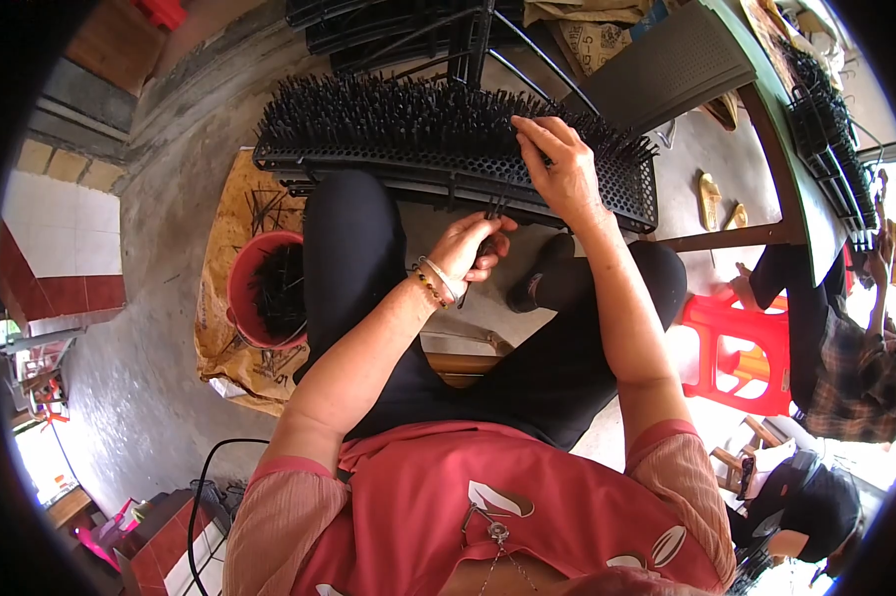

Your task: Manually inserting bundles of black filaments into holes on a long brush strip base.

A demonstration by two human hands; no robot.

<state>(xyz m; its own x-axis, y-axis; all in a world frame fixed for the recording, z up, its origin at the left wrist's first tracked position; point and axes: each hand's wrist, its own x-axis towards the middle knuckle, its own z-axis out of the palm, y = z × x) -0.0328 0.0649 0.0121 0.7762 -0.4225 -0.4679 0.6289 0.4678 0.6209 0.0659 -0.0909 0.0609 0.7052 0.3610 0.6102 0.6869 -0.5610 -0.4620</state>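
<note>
In front of my knees a long black perforated rack (388,164) holds dense rows of thin, upright black sticks (388,114). My left hand (468,248) is closed around a few loose black sticks (494,206), just below the rack's near edge; their tips poke up past the fingers. Over the right half of the rack, my right hand (565,169) reaches in with its fingers drawn together at the sticks. What lies between those fingertips is too small to make out.
A red bucket (237,288) of black sticks stands on brown sacking (214,338) left of my knee. Black metal frames (388,30) rise behind the rack. To the right are a green-edged table (815,219), a red plastic stool (701,338), sandals (708,202) and another person (855,387).
</note>
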